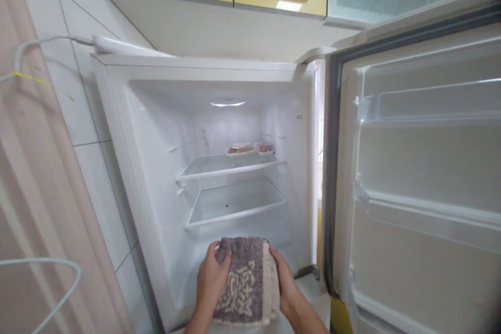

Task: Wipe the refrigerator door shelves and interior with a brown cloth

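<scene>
A folded grey-purple and beige patterned cloth (245, 282) is held up between both hands in front of the open fridge (151, 177). My left hand (212, 274) grips its left edge, thumb on the front face. On the opposite side, my right hand (285, 276) closes on the beige edge, with its fingers partly hidden behind the cloth. Beyond the cloth, a lower glass shelf (242, 201) bears a small dark speck. The upper glass shelf (211, 166) carries a food package (240, 150) and a smaller package (265, 149) at the back.
The fridge door (422, 167) stands swung out to the right, with clear door bins (430, 102) on its inside. Yellow cabinets (279, 0) hang overhead. At left are a tiled wall (94, 177), a pinkish curtain-like surface (47, 193) and a white cable (74, 276).
</scene>
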`<state>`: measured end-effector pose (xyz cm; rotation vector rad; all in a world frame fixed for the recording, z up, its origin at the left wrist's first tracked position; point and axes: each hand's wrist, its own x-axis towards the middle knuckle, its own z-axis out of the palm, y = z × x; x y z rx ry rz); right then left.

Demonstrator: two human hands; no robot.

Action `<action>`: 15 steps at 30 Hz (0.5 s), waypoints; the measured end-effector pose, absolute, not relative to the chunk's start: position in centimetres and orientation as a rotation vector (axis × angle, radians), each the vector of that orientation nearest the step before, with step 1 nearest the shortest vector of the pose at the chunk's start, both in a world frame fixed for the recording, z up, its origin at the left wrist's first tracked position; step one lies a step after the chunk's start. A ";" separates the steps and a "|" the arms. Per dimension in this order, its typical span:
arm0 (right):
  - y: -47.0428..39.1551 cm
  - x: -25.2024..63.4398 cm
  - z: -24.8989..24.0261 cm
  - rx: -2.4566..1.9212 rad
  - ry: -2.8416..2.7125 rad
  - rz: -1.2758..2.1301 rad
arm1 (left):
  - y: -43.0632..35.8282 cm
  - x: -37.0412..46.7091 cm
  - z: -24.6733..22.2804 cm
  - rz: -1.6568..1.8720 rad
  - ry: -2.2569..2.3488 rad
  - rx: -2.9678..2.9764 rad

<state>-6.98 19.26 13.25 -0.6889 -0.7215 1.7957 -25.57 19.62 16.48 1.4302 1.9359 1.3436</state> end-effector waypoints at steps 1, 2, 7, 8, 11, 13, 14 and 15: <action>20.3 -7.3 13.1 -0.685 -0.681 1.793 | 20.2 -25.3 16.9 1.346 2.011 1.495; 21.4 -7.5 12.7 -0.689 -0.647 1.760 | 20.7 -24.9 17.1 1.360 2.072 1.569; 24.9 -7.7 9.9 -0.840 -0.692 1.458 | 21.3 -21.5 14.5 1.070 1.997 1.852; 25.1 -7.5 9.3 -0.856 -0.710 1.453 | 21.2 -20.8 13.6 0.975 1.943 1.829; 24.8 -6.9 8.3 -0.826 -0.753 1.511 | 21.0 -19.0 11.5 0.917 1.873 1.707; 24.3 -6.6 8.2 -0.790 -0.787 1.552 | 20.9 -18.2 11.0 0.966 1.875 1.642; 24.0 -6.5 8.3 -0.789 -0.800 1.563 | 20.8 -17.8 11.1 0.985 1.877 1.600; 23.9 -6.5 8.4 -0.798 -0.813 1.560 | 20.7 -17.6 11.2 0.998 1.875 1.555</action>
